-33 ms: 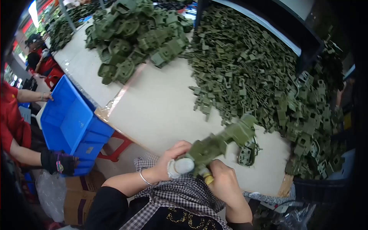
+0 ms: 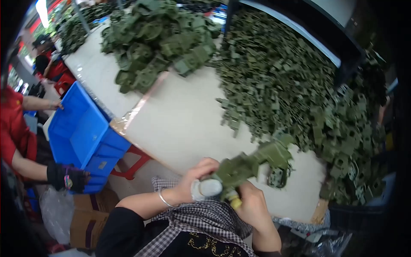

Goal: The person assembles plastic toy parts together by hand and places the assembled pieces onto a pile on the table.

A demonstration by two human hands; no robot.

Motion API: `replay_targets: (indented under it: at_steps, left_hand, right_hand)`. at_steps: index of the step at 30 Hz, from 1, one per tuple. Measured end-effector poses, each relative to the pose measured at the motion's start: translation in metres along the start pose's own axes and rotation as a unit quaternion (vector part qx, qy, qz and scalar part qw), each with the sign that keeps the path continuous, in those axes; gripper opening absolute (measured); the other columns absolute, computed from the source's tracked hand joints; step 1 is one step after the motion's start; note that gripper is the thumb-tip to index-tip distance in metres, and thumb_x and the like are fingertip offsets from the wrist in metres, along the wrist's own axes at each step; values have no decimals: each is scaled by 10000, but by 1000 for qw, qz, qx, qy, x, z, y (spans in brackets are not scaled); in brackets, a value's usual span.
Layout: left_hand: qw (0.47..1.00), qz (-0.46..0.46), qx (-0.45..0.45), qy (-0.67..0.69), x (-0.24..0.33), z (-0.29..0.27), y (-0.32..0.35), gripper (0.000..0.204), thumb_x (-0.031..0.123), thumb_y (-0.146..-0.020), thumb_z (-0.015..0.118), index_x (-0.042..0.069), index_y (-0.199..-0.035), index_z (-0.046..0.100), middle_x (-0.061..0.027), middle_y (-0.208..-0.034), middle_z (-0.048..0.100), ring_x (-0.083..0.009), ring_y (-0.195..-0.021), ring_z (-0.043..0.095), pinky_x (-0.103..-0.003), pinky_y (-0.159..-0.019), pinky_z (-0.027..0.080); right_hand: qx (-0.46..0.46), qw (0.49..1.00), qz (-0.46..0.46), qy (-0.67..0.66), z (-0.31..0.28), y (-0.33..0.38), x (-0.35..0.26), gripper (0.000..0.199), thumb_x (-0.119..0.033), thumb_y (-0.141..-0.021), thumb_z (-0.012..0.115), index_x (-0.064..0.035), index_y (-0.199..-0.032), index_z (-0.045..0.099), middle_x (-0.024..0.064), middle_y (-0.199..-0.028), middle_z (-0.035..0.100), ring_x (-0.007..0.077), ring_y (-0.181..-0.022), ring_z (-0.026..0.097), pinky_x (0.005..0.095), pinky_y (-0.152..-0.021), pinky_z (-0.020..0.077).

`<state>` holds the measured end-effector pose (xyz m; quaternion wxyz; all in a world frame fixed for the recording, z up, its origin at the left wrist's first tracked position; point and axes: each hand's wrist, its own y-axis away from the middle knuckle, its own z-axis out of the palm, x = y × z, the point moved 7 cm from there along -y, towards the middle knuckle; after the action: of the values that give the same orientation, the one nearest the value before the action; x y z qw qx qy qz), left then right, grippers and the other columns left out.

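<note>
A long, dark green moulded plastic part (image 2: 239,168) is held up over the front edge of the table, tilted with its far end to the right. My left hand (image 2: 201,180) is closed around its near end, and a white covering wraps the thumb. My right hand (image 2: 252,201) is closed against the underside, its fingertips partly hidden by the part. Between the hands shows a small yellow piece (image 2: 235,201); whether it is finger tape or a tool, I cannot tell. Behind the part, a smaller green piece (image 2: 277,176) lies on the white tabletop (image 2: 175,115).
A pile of large green parts (image 2: 158,43) sits at the far left, and many small ones (image 2: 274,73) heap up at the right. A co-worker in red (image 2: 17,128) holds a blue crate (image 2: 79,132) beside the table. A cardboard box (image 2: 92,218) stands below.
The whole view has shifted slightly. My hands keep hold of the green part, which has moved a little to the right and down, with some blur.
</note>
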<state>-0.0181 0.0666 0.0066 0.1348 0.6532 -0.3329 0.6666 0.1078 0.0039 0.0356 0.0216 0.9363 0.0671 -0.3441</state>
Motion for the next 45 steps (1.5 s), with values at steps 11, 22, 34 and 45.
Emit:
replay_targets:
  at_steps: [11,22,34,45]
  left_hand:
    - [993,115,5,-24,25,43,-8,614,251,-670,717,19,-1171,447,-142,-1145,456,-313,-1137,391,-398,-966,318]
    - [987,114,46,100,23,60,3,574,213,-692,736,14,-1141,439,-151,-1229,450,-338,-1250,341,-416,-1024,287]
    - [886,-290,22,362,-24,24,-24,785,538,-755,603,81,-1314,294,-125,-1191,481,-244,-1047,525,-361,-886,456]
    - [836,-194,64,509,-61,7,-1,767,628,-807,448,18,-1265,368,-121,-1137,506,-230,-995,535,-413,-845,488]
  right_hand:
    - [144,747,98,-642,35,24,35,267,-103,-816,565,3,-1060,557,95,-1027,598,216,-920,581,337,-806,487]
    - [225,832,115,-495,32,22,32,318,-129,-778,620,1,-1058,544,87,-986,589,210,-882,582,321,-768,478]
    - [-78,996,24,-27,-9,16,23,304,-105,-743,597,-35,-1035,550,140,-948,568,319,-872,570,378,-726,476]
    - [418,874,238,-68,-75,64,158,443,53,-784,563,-17,-1212,471,72,-1032,543,153,-853,525,250,-741,448]
